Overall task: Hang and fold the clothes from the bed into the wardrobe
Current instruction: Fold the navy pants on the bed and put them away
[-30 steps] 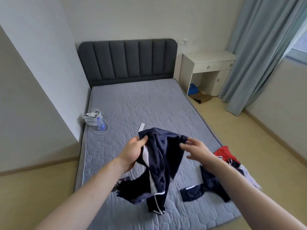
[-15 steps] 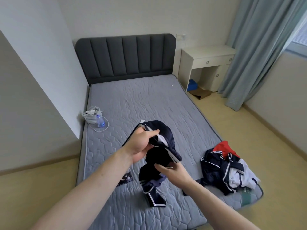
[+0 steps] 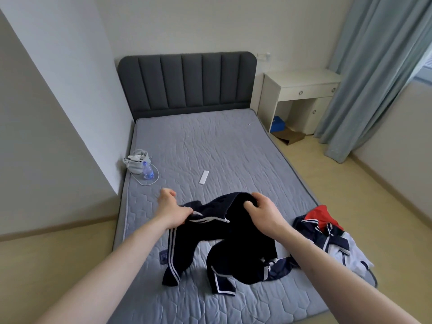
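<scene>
Plain pale walls [image 3: 187, 22] enclose the room. The floor [image 3: 346, 183] is light yellowish wood-tone with a matching skirting board. A bed with a grey quilted mattress [image 3: 210, 141] and a dark grey padded headboard [image 3: 187, 83] stands against the far wall. A white desk [image 3: 301, 87] with drawers sits beside the headboard's right end. Pale blue-grey curtains [image 3: 374, 66] hang at the right beside a daylit window [image 3: 424, 66].

Home bedroom, bed [image 3: 210, 148] with padded headboard [image 3: 187, 83], curtains [image 3: 374, 66]
</scene>
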The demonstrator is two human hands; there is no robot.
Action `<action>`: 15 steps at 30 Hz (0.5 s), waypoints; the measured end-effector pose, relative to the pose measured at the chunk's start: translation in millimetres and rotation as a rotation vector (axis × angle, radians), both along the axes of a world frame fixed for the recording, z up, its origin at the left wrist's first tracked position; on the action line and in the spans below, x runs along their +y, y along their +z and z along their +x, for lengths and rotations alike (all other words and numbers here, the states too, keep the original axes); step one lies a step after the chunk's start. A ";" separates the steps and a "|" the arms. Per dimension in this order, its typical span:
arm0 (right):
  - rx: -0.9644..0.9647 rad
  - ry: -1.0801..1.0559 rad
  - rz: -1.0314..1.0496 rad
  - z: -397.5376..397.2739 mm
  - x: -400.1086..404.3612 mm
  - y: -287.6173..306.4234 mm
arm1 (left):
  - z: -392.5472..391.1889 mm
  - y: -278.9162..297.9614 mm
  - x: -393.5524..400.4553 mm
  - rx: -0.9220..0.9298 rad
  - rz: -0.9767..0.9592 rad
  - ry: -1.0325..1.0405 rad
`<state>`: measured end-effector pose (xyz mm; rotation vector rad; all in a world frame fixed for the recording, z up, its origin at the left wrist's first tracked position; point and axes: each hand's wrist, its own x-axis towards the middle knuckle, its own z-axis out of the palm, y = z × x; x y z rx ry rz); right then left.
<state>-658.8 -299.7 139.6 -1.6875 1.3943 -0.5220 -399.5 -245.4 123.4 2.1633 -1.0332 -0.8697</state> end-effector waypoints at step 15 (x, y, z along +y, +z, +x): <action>0.089 0.280 0.188 -7.4 -35.8 24.5 | -22.8 6.7 -16.6 0.032 -0.032 -0.388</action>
